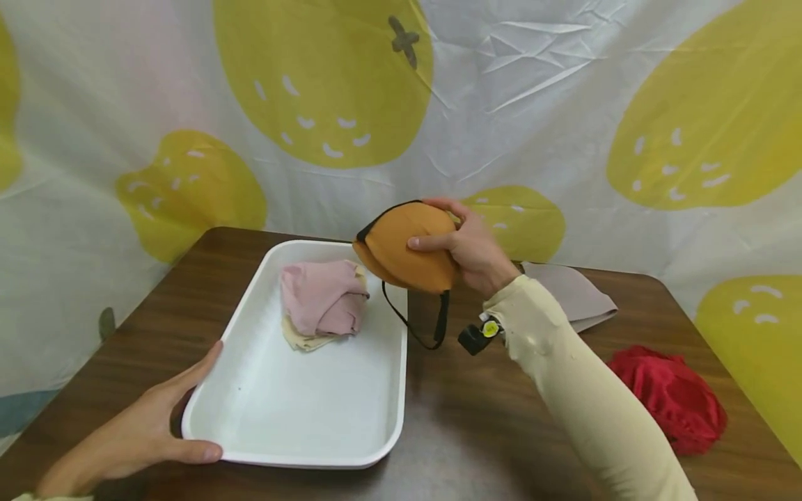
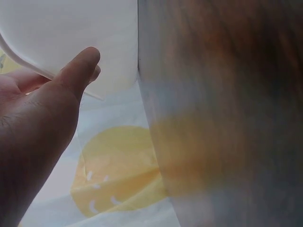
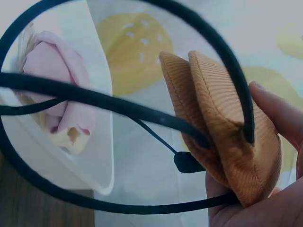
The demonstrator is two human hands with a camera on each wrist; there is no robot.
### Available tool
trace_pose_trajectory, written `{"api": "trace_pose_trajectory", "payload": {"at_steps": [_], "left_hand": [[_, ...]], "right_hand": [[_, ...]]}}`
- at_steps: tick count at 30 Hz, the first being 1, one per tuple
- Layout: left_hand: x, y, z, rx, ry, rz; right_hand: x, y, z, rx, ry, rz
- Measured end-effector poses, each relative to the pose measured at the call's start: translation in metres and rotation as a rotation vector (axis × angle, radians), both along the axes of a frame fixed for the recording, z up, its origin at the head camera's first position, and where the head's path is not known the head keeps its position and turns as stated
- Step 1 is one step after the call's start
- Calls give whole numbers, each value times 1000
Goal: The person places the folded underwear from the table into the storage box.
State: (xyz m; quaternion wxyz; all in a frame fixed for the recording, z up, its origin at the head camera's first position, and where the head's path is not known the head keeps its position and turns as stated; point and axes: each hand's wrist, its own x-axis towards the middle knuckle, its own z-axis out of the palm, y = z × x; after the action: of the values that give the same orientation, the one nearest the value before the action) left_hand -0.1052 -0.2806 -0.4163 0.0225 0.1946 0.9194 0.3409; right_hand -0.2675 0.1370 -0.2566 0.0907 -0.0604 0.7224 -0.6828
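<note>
A folded orange ribbed cloth item [image 1: 407, 247] with black trim and black straps is in my right hand [image 1: 479, 254], above the tray's far right corner. The right thumb lies on its near face, with fingers behind it. In the right wrist view, the straps of the orange cloth item [image 3: 236, 142] loop loosely to the left. My left hand [image 1: 140, 428] grips the near left corner of a white tray [image 1: 301, 403], thumb along the front side and fingers at the left side. Inside the tray, a folded pink cloth [image 1: 322, 296] lies on a cream cloth [image 1: 307, 341].
A light grey-pink cloth item [image 1: 567, 292] lies at the back right of the brown wooden table [image 1: 476, 417], partly behind the right forearm. Nearer, a crumpled red satin cloth item [image 1: 673, 396] rests at the right. A white curtain [image 1: 501, 132] with yellow fruit prints hangs behind.
</note>
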Motion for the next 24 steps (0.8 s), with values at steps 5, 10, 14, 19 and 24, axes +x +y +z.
{"api": "trace_pose_trajectory", "payload": {"at_steps": [5, 10, 14, 19, 24], "left_hand": [[0, -1, -1, 21, 23, -19], [0, -1, -1, 35, 25, -30], [-1, -1, 0, 25, 25, -23], [0, -1, -1, 21, 18, -17], [0, -2, -2, 11, 16, -12]], "right_hand": [[-9, -16, -9, -75, -31, -26], [-19, -34, -15, -96, -49, -65], [-23, -51, -20, -88, -70, -85], [-26, -72, -30, -41, -90, -91], [-27, -93, -39, -15, -116, -69]]}}
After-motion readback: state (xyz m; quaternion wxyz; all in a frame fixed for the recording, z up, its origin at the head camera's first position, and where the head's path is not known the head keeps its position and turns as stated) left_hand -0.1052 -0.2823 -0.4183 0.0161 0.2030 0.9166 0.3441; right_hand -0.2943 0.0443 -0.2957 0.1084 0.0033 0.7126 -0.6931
